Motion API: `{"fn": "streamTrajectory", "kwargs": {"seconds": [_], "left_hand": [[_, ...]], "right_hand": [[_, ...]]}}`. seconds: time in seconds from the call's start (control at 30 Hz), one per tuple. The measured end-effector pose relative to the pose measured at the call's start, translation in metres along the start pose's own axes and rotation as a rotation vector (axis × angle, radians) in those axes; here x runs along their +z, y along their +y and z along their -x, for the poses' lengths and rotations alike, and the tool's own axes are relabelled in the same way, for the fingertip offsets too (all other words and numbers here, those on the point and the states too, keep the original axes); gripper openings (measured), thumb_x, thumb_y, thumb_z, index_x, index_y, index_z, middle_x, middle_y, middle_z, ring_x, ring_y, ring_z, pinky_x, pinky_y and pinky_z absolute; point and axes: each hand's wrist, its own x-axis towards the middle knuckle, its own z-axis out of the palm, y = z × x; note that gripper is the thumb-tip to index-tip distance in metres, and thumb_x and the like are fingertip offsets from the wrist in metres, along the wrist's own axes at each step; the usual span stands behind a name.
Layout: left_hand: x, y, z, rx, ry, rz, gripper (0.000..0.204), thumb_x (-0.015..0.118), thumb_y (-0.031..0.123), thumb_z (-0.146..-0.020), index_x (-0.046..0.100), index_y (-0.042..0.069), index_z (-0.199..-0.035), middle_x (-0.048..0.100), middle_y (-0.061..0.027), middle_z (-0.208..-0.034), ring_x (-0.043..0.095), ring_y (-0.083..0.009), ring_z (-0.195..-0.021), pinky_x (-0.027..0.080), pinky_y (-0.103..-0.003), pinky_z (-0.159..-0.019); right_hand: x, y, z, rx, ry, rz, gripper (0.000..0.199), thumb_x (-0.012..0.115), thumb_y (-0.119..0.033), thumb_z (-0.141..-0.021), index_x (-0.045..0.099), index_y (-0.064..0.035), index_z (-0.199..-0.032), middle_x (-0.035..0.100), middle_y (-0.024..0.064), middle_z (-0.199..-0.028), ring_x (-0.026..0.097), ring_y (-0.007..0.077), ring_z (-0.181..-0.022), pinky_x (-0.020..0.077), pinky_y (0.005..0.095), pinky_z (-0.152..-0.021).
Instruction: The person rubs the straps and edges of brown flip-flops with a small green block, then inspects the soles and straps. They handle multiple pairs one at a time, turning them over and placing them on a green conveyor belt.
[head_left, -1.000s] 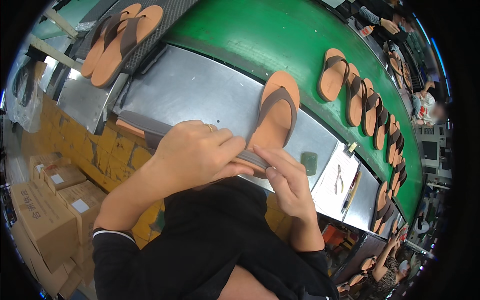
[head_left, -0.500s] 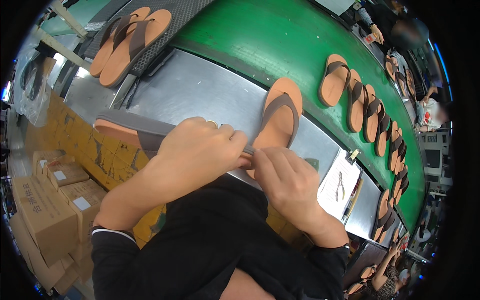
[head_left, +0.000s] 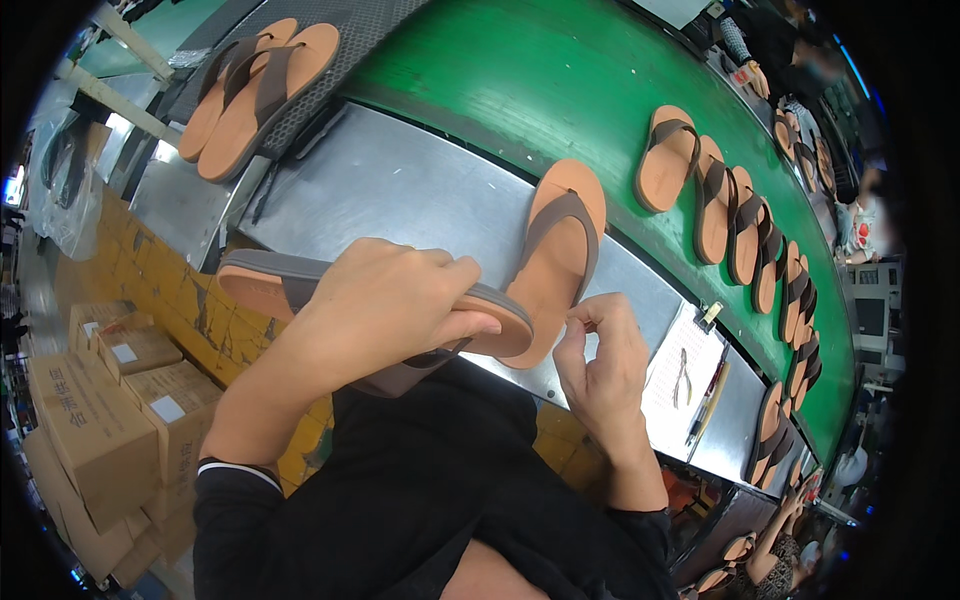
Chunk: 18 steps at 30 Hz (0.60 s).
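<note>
Sandal [head_left: 506, 333] gripped in the left hand [head_left: 388, 302] is risking scuffing the far-side sandal [head_left: 556, 252] if swinging right, while the right hand [head_left: 607, 352] is hovering nearby, whether holding anything unclear.

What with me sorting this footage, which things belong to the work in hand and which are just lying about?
Likely part of it:
held sandal, in the left hand
bench sandal, perhaps its mate

Apparently just lying about:
pliers
paper under them
boxes
</note>
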Motion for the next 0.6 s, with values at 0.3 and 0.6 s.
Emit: {"fn": "streamTrajectory", "kwargs": {"seconds": [0.3,0.6], "left_hand": [[0.0,-0.016,-0.015,-0.196,0.124,0.38,0.037,0.062,0.04,-0.095,0.069,0.004,-0.103,0.071,-0.0121,-0.082,0.07,-0.0237,-0.077,0.053,-0.035,-0.068],[0.088,-0.075,-0.036,-0.659,0.318,1.057,0.054,0.054,0.031,-0.103,0.046,-0.008,-0.139,0.058,-0.0161,-0.131,0.057,-0.0176,-0.117,0.046,-0.03,-0.099]], "right_hand": [[0.004,0.041,0.032,0.555,0.307,-0.252,0.014,0.059,-0.004,-0.094,0.055,0.0002,-0.107,0.06,0.0077,-0.085,0.061,0.0159,-0.075,0.0518,0.0304,-0.069],[0.033,0.043,0.063,0.751,0.049,-0.303,0.059,0.056,-0.022,-0.1,0.034,0.003,-0.148,0.05,0.0218,-0.132,0.056,0.0297,-0.119,0.0486,0.0402,-0.096]]}}
